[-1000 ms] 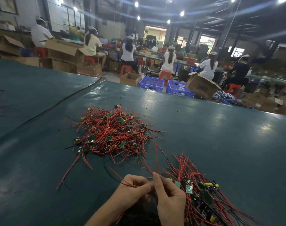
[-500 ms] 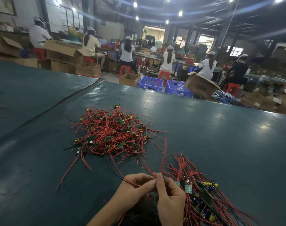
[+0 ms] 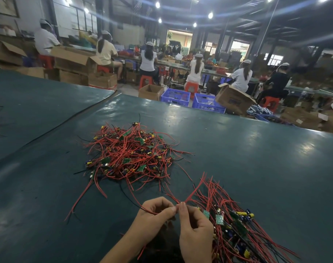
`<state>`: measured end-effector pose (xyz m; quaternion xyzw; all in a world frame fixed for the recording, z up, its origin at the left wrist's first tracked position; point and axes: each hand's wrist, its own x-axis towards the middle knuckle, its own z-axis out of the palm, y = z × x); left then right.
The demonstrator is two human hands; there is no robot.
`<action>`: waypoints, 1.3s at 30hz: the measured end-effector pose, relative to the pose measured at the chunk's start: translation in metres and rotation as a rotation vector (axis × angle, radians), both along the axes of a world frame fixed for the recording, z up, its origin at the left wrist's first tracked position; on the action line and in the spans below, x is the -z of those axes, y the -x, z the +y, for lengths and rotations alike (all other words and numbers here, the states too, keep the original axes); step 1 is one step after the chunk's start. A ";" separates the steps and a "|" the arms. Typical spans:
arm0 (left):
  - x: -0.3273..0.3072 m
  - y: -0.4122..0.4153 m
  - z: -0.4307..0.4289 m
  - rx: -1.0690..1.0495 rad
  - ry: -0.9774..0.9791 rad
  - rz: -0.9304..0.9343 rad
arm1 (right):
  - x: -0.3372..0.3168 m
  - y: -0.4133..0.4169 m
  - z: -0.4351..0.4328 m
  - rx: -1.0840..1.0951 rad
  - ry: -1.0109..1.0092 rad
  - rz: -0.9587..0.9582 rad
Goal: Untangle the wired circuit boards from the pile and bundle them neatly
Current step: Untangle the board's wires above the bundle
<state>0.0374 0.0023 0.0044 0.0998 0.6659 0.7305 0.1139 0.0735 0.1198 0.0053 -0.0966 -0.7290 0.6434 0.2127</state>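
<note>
A tangled pile (image 3: 132, 154) of small green circuit boards with red and black wires lies mid-table. To the near right lies a straighter laid-out bundle (image 3: 236, 223) of the same boards. Close to the camera, my left hand (image 3: 155, 215) and my right hand (image 3: 195, 228) meet fingertip to fingertip, both pinching the red wires (image 3: 193, 190) of one board; the wires fan up and away from the pinch. The board itself is hidden under my hands.
The dark green table (image 3: 256, 168) stretches far ahead, with a seam at the left. Beyond its far edge stand cardboard boxes (image 3: 235, 98), blue crates (image 3: 176, 96) and several seated workers (image 3: 195, 69) at other benches.
The red wires pinched between my fingers have swung from near upright to a spread V leaning right. My hands stay together in the same spot.
</note>
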 end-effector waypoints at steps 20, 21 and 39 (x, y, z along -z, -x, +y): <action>-0.007 0.000 -0.004 0.066 -0.011 -0.054 | 0.002 0.004 -0.001 -0.095 0.166 -0.055; -0.006 0.000 -0.004 0.067 -0.018 -0.063 | 0.002 0.004 0.001 -0.082 0.171 -0.052; -0.013 0.008 -0.016 -0.136 -0.250 -0.129 | -0.001 0.013 0.017 0.244 0.601 0.076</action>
